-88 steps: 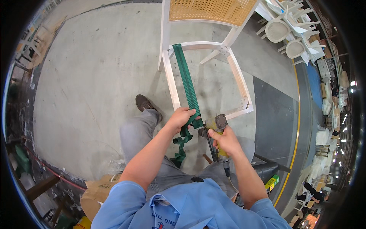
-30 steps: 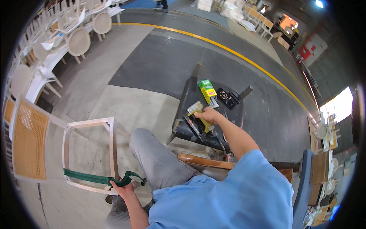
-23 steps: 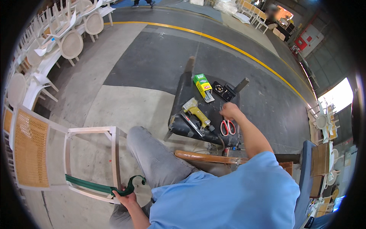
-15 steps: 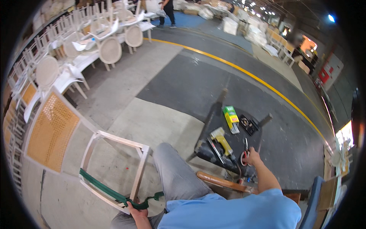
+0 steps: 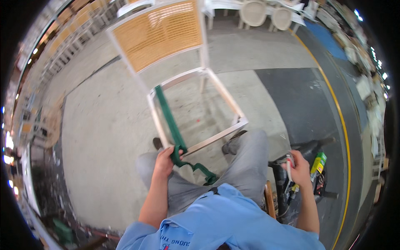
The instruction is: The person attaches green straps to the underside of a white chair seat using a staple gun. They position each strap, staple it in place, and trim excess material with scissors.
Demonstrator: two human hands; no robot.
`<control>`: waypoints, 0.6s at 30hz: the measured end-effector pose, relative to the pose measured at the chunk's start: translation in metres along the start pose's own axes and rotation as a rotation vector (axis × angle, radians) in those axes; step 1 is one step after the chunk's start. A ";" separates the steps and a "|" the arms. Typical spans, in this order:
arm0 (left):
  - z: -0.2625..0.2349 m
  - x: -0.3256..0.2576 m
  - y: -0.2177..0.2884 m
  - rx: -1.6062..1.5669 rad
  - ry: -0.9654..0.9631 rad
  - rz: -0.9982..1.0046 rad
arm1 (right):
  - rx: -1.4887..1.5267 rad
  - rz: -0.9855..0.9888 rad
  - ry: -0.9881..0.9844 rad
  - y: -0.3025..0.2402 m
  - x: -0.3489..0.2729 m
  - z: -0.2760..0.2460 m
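A pale wooden chair frame [image 5: 216, 137] with an open seat and a woven cane back [image 5: 160, 35] stands in front of my knees. A green webbing strap [image 5: 168, 114] runs along the left seat rail, and its loose end hangs over my lap. My left hand [image 5: 165, 161] is closed on the strap at the frame's near left corner. Off to the right, away from the chair, my right hand [image 5: 300, 168] grips scissors [image 5: 289, 164] with some red on them. The fingers partly cover the scissors, and I cannot tell whether the blades are apart.
Beside my right leg is a black stand [image 5: 310, 148] with upright posts, carrying a green and yellow box [image 5: 318, 162] and a yellow hand tool [image 5: 294, 191]. A brown wooden rail [image 5: 270, 200] lies close by my right hip. Round-backed chairs [image 5: 253, 13] stand along the far side.
My right hand has lifted the scissors off the black stand and brought them nearer my body. The view has swung left toward the chair. My left hand still holds the strap.
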State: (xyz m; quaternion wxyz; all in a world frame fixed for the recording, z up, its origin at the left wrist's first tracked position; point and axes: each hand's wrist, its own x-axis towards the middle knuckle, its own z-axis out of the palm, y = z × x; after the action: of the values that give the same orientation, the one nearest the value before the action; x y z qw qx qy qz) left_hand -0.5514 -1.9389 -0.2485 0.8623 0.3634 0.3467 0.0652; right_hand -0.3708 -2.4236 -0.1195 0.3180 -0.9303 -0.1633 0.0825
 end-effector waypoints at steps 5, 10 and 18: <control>-0.004 -0.003 0.000 -0.068 0.036 0.013 | -0.289 -0.657 -0.442 -0.109 0.091 0.114; 0.005 0.000 0.001 -0.144 -0.003 0.010 | -0.411 -0.931 -0.641 -0.132 0.143 0.198; 0.001 -0.003 0.002 -0.164 0.024 -0.026 | -0.501 -1.031 -0.814 -0.161 0.153 0.248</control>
State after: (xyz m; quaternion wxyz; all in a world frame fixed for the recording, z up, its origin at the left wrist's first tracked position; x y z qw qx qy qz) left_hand -0.5521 -1.9392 -0.2449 0.8857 0.2860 0.3552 0.0865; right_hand -0.3328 -2.1090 -0.2218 0.0061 -0.6748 -0.7035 0.2230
